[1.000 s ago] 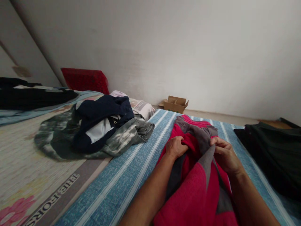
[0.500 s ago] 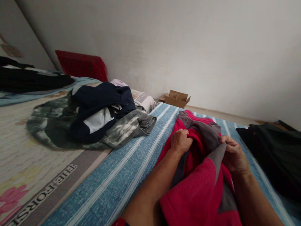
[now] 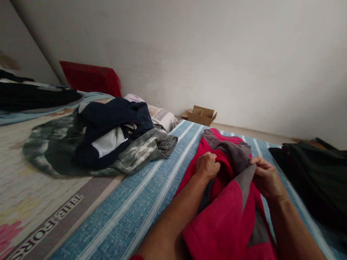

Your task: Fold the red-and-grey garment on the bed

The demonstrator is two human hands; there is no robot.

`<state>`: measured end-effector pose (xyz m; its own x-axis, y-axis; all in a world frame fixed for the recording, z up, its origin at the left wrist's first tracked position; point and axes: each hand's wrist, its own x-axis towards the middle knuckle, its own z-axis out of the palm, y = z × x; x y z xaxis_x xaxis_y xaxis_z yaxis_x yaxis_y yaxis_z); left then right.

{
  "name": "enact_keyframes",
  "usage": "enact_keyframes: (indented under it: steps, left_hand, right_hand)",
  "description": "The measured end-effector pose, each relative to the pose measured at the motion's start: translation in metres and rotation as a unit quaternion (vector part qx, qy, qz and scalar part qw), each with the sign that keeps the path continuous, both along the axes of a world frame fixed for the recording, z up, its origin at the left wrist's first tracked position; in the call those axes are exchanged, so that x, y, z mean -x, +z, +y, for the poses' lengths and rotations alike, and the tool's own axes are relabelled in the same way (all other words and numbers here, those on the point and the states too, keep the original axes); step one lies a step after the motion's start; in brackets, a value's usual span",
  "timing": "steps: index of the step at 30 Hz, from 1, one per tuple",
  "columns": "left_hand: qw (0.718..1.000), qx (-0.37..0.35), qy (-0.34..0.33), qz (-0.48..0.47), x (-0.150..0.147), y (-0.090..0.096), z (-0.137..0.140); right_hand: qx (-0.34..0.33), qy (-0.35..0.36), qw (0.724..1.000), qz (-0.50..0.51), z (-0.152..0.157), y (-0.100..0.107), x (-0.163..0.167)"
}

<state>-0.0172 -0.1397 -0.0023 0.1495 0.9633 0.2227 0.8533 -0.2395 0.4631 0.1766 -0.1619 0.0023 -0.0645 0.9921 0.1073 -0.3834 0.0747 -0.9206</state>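
A pink and grey fleece jacket point(image 3: 217, 213) lies bunched on the blue striped sheet point(image 3: 157, 187), its lower part running off the bottom of the view. My left hand point(image 3: 208, 166) is closed on the pink cloth near the jacket's upper part, with the fingertips partly hidden in the folds. On the other side, my right hand point(image 3: 267, 177) pinches a grey edge of the same jacket between thumb and fingers and holds it slightly raised. Between the two hands the fabric forms an open fold showing the pink inside.
Left of the jacket lies a heap of clothes, a navy jacket point(image 3: 116, 115) on a camouflage-patterned garment point(image 3: 141, 153). Dark folded clothes point(image 3: 314, 177) lie at the right. A cardboard box point(image 3: 202, 115) and a red case-like object point(image 3: 90, 77) stand by the wall.
The view has shifted slightly. Both hands keep their hold on the jacket, and the cloth between them has changed little.
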Motion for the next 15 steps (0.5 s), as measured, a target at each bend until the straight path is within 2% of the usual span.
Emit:
enact_keyframes:
  steps: [6, 10, 12, 15]
  left_hand:
    - [1.000, 0.003, 0.013, 0.002, 0.000, 0.000, 0.000]
    - [1.000, -0.005, 0.012, 0.006, 0.001, 0.001, 0.000]
    - [1.000, -0.011, 0.014, 0.011, 0.002, 0.000, 0.000]
    - [1.000, -0.011, 0.018, 0.020, 0.002, 0.000, -0.001]
  right_hand:
    - [0.017, -0.005, 0.998, -0.058, 0.001, 0.002, -0.009]
    - [0.084, -0.036, 0.983, -0.157, 0.005, -0.001, -0.015]
    - [0.115, 0.005, 0.976, -0.186, 0.005, -0.003, -0.016]
    - [0.122, 0.098, 0.971, -0.181, 0.005, -0.006, -0.014]
